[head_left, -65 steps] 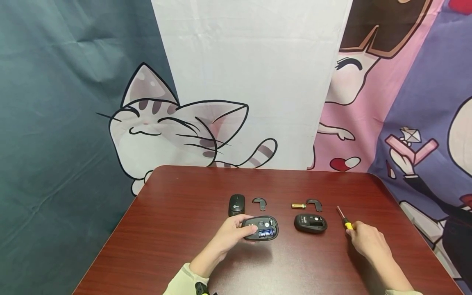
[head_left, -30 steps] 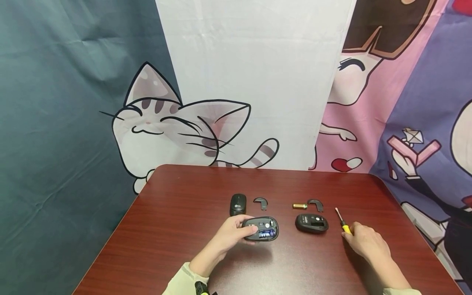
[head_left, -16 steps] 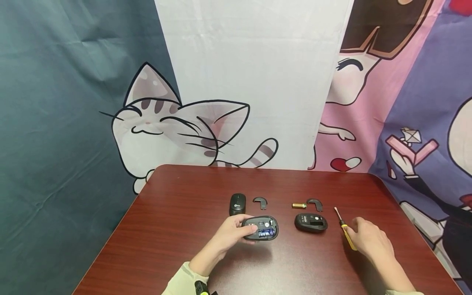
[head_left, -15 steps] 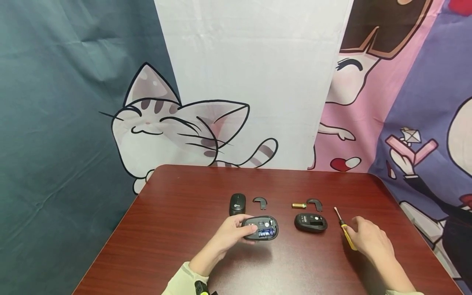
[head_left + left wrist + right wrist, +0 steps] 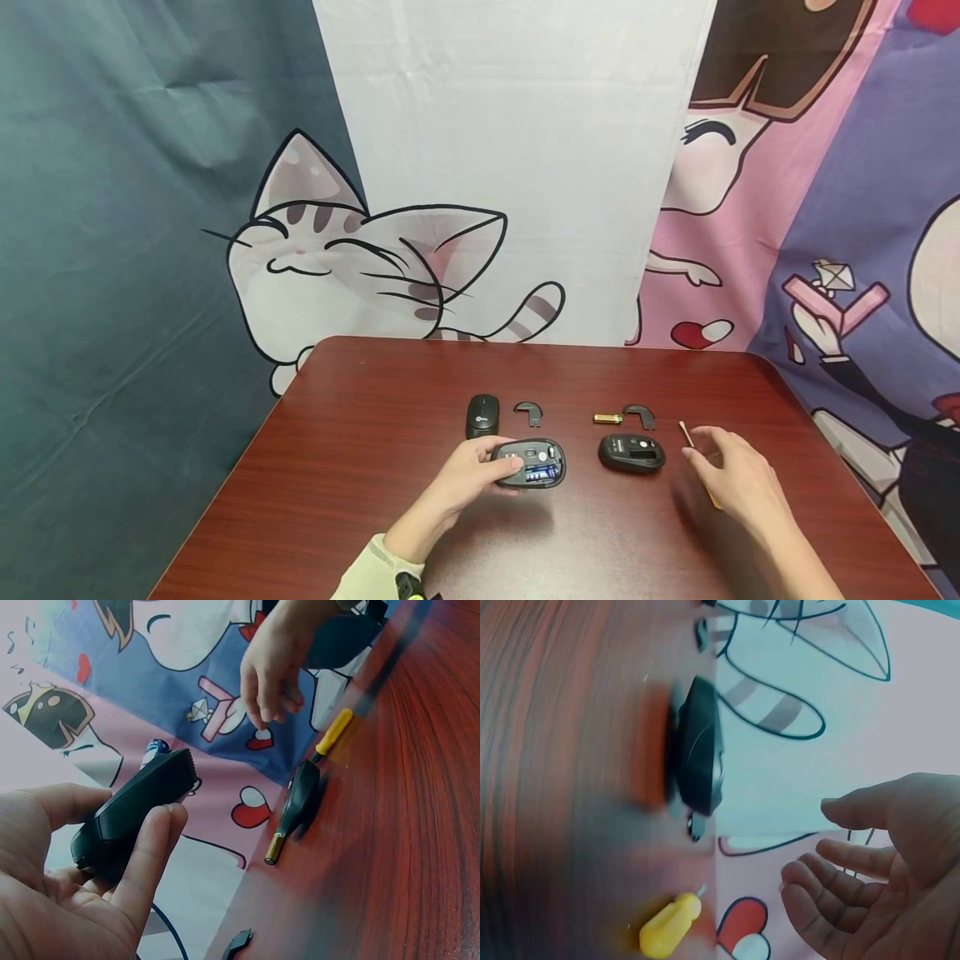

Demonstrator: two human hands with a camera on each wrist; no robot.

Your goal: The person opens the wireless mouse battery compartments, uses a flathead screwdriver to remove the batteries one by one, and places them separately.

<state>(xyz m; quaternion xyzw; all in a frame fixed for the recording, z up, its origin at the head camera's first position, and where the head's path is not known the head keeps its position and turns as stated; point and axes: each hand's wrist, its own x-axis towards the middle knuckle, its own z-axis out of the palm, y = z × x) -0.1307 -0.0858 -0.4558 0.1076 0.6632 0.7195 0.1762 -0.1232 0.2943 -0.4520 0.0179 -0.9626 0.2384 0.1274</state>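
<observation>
My left hand (image 5: 468, 471) holds a black computer mouse (image 5: 534, 455) underside up, fingers and thumb on its sides. Its battery cover is off, and a blue battery (image 5: 542, 474) sits in the compartment; in the left wrist view the battery end (image 5: 154, 750) pokes above the mouse. My right hand (image 5: 744, 485) hovers over the table at the right, fingers loosely bent and holding nothing. Below it lies a screwdriver with a yellow handle (image 5: 667, 928), partly hidden by the hand in the head view. A second upturned mouse (image 5: 632, 453) with a bare battery slot lies left of the right hand.
A third black mouse (image 5: 482, 414) stands top up behind my left hand. Beside it lies a hooked battery cover (image 5: 530, 411). Farther right are a gold battery (image 5: 607, 419) and another hooked cover (image 5: 641, 415). A printed cloth (image 5: 517, 150) hangs behind the reddish-brown table (image 5: 360, 467).
My right hand has let go of the yellow screwdriver, which now lies on the table, and has lifted off it. The left hand and its mouse have stayed in place.
</observation>
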